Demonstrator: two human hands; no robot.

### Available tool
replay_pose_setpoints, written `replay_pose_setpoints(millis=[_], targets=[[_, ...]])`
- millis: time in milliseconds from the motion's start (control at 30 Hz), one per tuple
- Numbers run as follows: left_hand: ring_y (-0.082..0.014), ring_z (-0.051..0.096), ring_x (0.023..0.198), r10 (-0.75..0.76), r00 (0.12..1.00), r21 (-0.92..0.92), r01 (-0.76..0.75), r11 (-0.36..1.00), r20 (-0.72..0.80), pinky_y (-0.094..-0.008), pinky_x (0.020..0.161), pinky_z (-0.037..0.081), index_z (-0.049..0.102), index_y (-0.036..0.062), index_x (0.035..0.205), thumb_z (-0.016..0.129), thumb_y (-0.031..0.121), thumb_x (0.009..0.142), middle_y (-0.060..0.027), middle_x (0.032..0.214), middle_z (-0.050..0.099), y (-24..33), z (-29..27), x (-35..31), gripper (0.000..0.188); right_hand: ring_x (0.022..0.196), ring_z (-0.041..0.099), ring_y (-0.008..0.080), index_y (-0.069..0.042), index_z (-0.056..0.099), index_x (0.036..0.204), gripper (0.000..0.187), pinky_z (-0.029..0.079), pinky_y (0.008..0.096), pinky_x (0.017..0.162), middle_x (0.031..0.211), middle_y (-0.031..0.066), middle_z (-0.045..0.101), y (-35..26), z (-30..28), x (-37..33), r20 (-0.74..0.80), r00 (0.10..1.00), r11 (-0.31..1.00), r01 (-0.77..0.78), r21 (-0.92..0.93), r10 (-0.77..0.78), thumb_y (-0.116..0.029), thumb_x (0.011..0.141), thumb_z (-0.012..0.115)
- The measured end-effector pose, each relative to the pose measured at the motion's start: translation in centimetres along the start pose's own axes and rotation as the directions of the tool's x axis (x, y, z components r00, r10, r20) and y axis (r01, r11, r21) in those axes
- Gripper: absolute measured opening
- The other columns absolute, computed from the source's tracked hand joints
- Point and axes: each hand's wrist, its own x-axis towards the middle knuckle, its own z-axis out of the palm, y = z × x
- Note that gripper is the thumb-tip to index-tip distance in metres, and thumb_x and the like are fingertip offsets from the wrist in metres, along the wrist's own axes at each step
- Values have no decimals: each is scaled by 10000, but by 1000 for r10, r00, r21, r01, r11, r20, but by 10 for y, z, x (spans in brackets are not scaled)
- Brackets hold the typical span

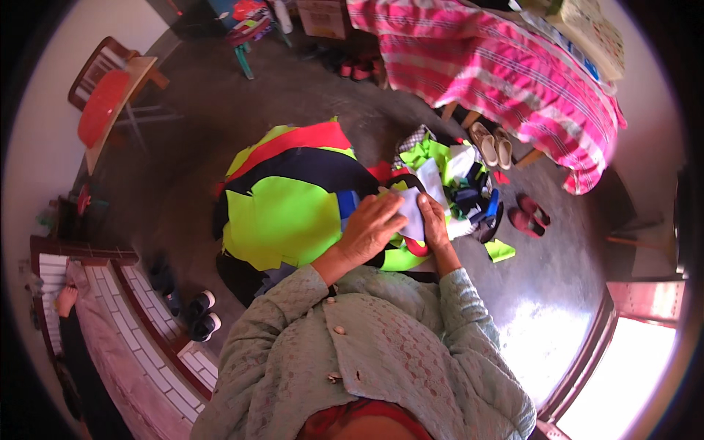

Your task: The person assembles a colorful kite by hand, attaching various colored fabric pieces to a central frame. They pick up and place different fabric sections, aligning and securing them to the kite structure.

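A small pale lavender piece of cloth (412, 211) is held up between my two hands in front of my body. My right hand (435, 226) grips its right edge, with the thumb lying on the face of it. My left hand (367, 229) has its bent fingers at the cloth's left edge; the fingertips are partly hidden. Below and to the left spreads a large heap of fabric pieces (282, 216) in neon yellow, black and red. Beyond my right hand lies a mixed pile of smaller scraps (462, 172) in yellow, white, black and blue.
A bed or table under a pink striped cover (484, 59) stands at the far right, beige shoes (491, 145) beside it. Dark red shoes (529, 215) and a loose yellow scrap (500, 251) lie on the floor. Black shoes (202, 315) are at left, near another person's leg (88, 374).
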Motion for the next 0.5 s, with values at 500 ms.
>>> replay_pose_setpoints(millis=[500], targets=[[-280, 607, 903, -298, 954, -412, 281, 867, 23, -366, 776, 487, 589, 72, 876, 647, 47, 742, -68, 988, 639, -3, 2, 15, 147, 844, 518, 101, 22, 544, 1107, 450, 428, 231, 767, 961, 34, 583, 28, -16, 6, 29, 997, 996, 75, 42, -76, -368, 883, 557]])
